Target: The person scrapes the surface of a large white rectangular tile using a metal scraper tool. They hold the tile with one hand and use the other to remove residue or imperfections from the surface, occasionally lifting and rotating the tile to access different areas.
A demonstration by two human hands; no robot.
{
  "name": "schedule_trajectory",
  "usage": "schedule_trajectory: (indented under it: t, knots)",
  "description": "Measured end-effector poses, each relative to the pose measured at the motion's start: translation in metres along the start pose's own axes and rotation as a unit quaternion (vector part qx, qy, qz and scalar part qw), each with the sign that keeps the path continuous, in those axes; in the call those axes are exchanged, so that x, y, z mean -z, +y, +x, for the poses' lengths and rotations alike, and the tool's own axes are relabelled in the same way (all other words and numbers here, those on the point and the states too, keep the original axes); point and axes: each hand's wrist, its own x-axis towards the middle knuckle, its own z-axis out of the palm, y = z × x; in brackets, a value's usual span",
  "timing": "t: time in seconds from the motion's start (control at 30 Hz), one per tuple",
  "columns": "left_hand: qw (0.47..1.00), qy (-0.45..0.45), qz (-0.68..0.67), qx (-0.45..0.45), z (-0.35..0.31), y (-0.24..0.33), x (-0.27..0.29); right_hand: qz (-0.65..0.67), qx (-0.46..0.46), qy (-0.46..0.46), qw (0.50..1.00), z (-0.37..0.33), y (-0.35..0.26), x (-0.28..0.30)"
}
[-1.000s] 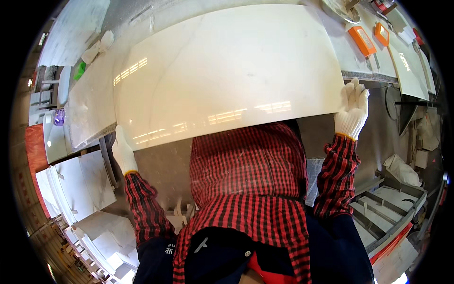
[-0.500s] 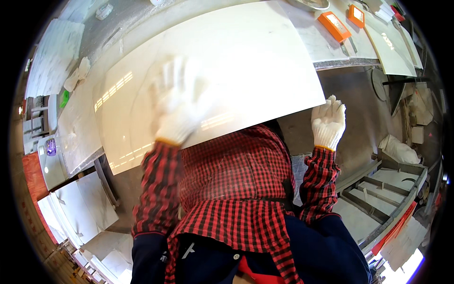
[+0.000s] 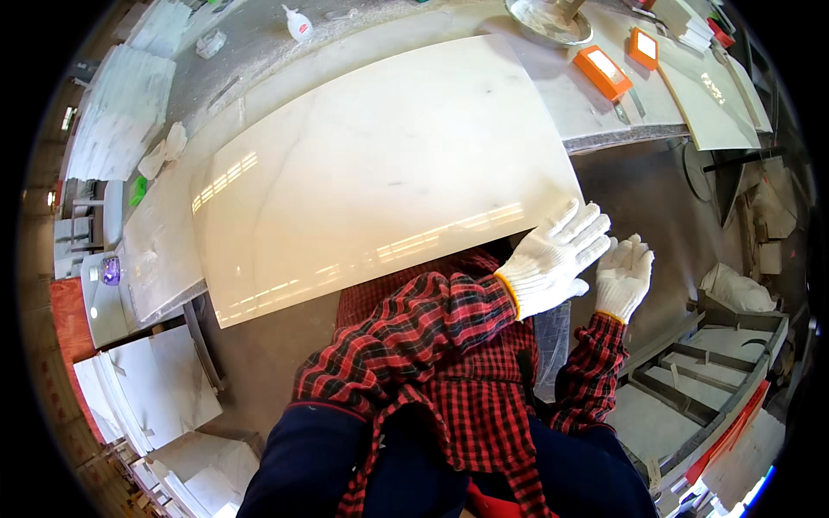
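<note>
A large, glossy white marble-look slab [image 3: 371, 164] lies on the workbench, its near edge overhanging toward my body. My left hand [image 3: 553, 259], in a white knit glove, reaches across to the slab's near right corner. Its fingers are stretched out and nothing is held; whether they touch the corner I cannot tell. Just right of it, my right hand [image 3: 623, 276], also gloved, is held palm up off the slab with fingers loosely extended. That palm looks bare of any object.
Two orange boxes [image 3: 602, 73] and a metal bowl [image 3: 550, 22] of whitish material sit at the far right. A white squeeze bottle [image 3: 298, 24] stands at the back. Stacked slabs [image 3: 160, 380] are at lower left, a metal-framed rack [image 3: 704, 363] at lower right.
My left hand has swept right from the middle of the slab to its near right corner, beside my right hand. The right hand stays palm up. The view has shifted slightly.
</note>
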Motion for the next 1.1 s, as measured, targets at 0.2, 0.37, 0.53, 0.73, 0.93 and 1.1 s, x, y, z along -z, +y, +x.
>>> schedule_trajectory:
  t: [0.2,0.37,0.53,0.73,0.93,1.1]
  knots:
    - [0.994,0.004,0.001,0.112,-0.052,-0.007,0.047,-0.004,-0.028,-0.03,0.999,0.0,0.002,0.008]
    - [0.971,-0.022,0.067,0.226,-0.122,-0.024,0.103,-0.102,-0.01,-0.093,0.99,-0.003,0.004,-0.004]
    - [0.912,-0.053,0.144,0.381,-0.185,-0.037,0.146,-0.311,0.022,-0.139,0.94,-0.029,0.008,-0.038]
    - [0.907,-0.041,0.164,0.386,-0.159,-0.037,0.132,-0.507,0.052,-0.152,0.847,-0.066,0.01,-0.07]
    - [0.966,-0.072,0.105,0.224,-0.099,-0.034,0.089,-0.564,0.034,-0.159,0.809,-0.093,0.011,-0.078]
    - [0.984,-0.087,0.063,0.144,-0.082,-0.017,0.077,-0.59,0.009,-0.148,0.794,-0.103,0.018,-0.074]
